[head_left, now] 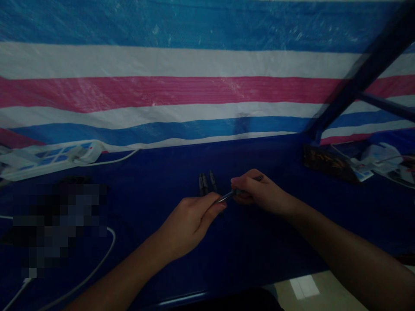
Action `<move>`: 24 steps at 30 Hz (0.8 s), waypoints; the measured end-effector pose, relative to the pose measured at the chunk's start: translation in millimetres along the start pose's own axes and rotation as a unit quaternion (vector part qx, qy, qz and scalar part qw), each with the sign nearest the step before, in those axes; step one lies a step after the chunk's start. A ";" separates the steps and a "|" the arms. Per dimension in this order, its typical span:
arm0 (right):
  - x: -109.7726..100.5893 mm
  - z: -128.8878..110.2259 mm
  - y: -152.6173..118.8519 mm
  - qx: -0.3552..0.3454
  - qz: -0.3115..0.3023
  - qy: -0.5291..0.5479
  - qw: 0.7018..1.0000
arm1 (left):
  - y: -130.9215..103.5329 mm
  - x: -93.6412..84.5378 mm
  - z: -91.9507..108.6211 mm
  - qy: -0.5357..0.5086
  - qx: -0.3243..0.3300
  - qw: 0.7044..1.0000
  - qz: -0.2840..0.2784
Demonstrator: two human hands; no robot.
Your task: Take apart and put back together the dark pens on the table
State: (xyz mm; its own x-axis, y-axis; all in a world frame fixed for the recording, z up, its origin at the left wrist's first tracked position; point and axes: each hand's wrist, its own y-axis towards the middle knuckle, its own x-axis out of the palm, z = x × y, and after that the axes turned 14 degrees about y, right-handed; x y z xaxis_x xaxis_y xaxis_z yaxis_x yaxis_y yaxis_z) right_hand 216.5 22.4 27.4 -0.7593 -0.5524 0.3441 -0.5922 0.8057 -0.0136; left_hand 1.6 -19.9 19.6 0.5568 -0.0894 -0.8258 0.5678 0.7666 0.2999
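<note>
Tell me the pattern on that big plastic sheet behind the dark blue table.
Blue, white and pinkish-red stripes running sideways; the head view shows the sheet.

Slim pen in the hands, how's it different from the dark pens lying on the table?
The held pen is gripped by the left hand and right hand, while the dark pens lie on the blue table. The held pen slants between the hands; the dark pens point towards the striped sheet. The held pen shows a shiny section; the dark pens look mostly dull. All look slim.
</note>
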 end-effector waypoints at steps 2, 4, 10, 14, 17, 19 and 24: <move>-2.7 -1.7 -1.8 -0.001 0.004 -0.045 0.999 | -0.3 0.1 -1.4 -0.075 -0.045 0.995 -0.056; -6.2 -3.9 -2.5 0.005 -0.001 -0.081 0.997 | 0.2 -0.1 -5.6 -0.143 -0.088 0.980 -0.108; -13.5 -12.6 -0.5 -0.004 -0.070 -0.158 0.985 | 3.4 -7.3 -16.9 -0.176 -0.115 0.966 -0.148; -14.6 -20.4 -0.3 -0.077 -0.093 -0.174 0.977 | 4.5 -12.8 -19.6 -0.190 -0.103 0.964 -0.154; -16.1 -24.9 0.4 -0.093 -0.075 -0.174 0.978 | 5.9 -16.0 -23.0 -0.146 -0.103 0.976 -0.127; -17.9 -24.6 1.7 -0.086 -0.045 -0.171 0.980 | 6.6 -17.1 -25.5 -0.092 -0.091 0.985 -0.113; -23.8 -15.6 5.7 -0.104 0.021 -0.226 0.968 | 6.8 -15.9 -28.8 -0.014 -0.076 0.994 -0.083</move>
State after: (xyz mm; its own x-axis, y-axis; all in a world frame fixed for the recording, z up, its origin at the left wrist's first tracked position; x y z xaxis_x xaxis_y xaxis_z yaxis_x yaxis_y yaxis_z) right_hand 235.4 43.5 33.9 -0.8495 -0.5183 -0.0986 -0.5274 0.8288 0.1868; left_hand -20.9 5.1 21.1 0.4809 -0.2381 -0.8438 0.5556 0.8273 0.0832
